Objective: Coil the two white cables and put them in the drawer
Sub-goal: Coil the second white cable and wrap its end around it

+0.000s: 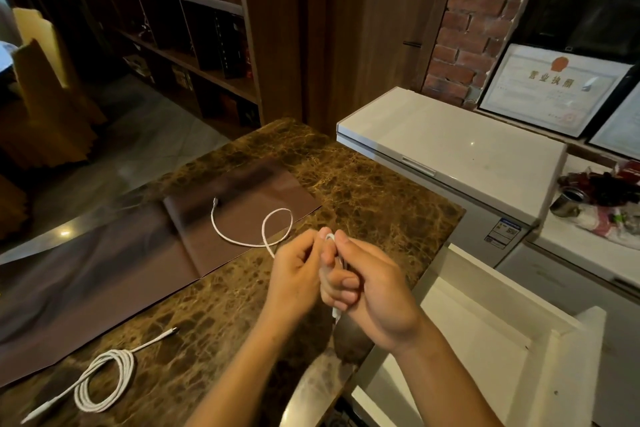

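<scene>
Progress, roughly half: one white braided cable point(104, 381) is lying coiled at the near left of the dark brown veined marble counter point(363, 191), both plug ends sticking out, not yet in the drawer. You are working on the second white braided cable point(249, 243). Most of it is trailing left and far from your hands in one loose loop over the flat brown mat point(242, 191).

Your left hand point(298, 274) is pinching the cable's bend with thumb and forefinger, the other fingers curled. Your right hand point(370, 291) is gripping the same bend, fingers folded round it, with a plug end poking out below the palm.

The white drawer point(485, 340) is standing pulled out at the near right; neither cable is lying in it.

Left to do, by my reading: finishing this coil, then stowing both.

Hidden: your fingers are covering any turns already made, and your right arm and the frame edge are cutting off part of the drawer.
</scene>
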Demonstrator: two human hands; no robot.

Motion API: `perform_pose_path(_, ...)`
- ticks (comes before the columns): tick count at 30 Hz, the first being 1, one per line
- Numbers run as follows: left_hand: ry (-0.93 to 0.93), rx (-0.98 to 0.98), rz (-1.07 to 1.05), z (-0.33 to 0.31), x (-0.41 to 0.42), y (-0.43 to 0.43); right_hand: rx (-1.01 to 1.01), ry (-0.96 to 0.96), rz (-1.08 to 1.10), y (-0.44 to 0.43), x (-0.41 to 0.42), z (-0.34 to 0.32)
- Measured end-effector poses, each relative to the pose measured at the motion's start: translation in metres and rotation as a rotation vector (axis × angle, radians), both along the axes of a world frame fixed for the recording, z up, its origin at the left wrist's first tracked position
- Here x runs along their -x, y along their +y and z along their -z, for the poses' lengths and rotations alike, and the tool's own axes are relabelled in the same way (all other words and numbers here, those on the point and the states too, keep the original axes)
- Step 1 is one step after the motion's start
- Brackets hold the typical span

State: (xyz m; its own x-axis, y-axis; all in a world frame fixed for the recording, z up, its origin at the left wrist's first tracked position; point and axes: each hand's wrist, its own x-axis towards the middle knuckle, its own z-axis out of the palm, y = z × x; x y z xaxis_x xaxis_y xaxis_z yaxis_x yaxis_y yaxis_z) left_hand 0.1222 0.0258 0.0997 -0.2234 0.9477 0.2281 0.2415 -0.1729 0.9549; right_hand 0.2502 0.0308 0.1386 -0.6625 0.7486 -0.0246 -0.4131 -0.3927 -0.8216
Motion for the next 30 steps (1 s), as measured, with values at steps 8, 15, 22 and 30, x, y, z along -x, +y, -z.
perform_pose_path(8, -0.013, 0.072, 0.015, 0.022, -0.018, -0.036, 0.087, 0.050, 0.011, 0.019, -0.008, -0.006)
perform_pose_path(15, 0.231, 0.123, 0.113, 0.010, -0.029, -0.061, 0.114, 0.075, 0.132, 0.034, -0.002, -0.003)
perform_pose_path(22, 0.426, 0.176, 0.164, 0.003, -0.022, -0.071, 0.004, -0.101, 0.221, 0.039, -0.002, 0.011)
perform_pose_path(30, 0.788, 0.094, 0.165, -0.029, 0.010, -0.052, -0.216, -0.399, 0.111, 0.018, 0.001, 0.043)
